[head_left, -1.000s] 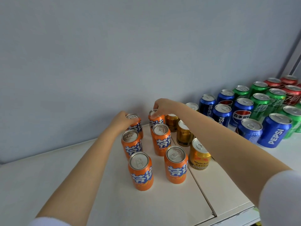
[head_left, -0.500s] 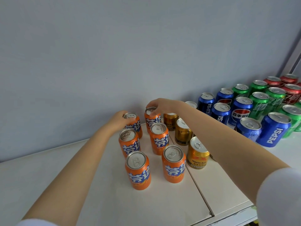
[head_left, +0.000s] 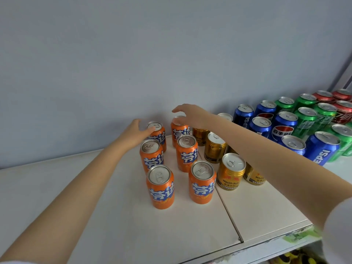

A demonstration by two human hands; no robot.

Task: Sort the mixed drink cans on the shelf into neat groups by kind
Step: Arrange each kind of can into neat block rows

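Counted six orange cans (head_left: 186,151) upright on shelf (head_left: 95,206), left of seam (head_left: 228,216): two columns, three rows, small gaps between. Found left hand (head_left: 133,134) at back-left can (head_left: 159,133): fingers near straight, tips touching rim and upper side, not wrapped round it. Found right hand (head_left: 192,115) just above back-right can (head_left: 180,132): fingers loosely spread, gripping nothing; could not tell whether palm touched lid. Noted hands apart, one per back can, both arms reaching in from bottom corners, right forearm crossing over gold group. Logged gold cans (head_left: 230,170) just right of orange group, across seam, shorter than the rest; partly hidden under forearm, so left count open. Spotted one silver lid (head_left: 224,116) behind forearm near wall (head_left: 133,54); could not tell its kind. Saw blue cans (head_left: 322,149) next to the right, several rows deep; read PEPSI lettering on some, red-white globe logo on others. Logged green cans (head_left: 304,119) beyond blue, and red cans (head_left: 343,111) at far right edge, partly cropped. Found all upright, banded by colour along wall. Glimpsed white sleeve (head_left: 339,231) at lower right and yellow-green items below shelf edge, too blurred to name.
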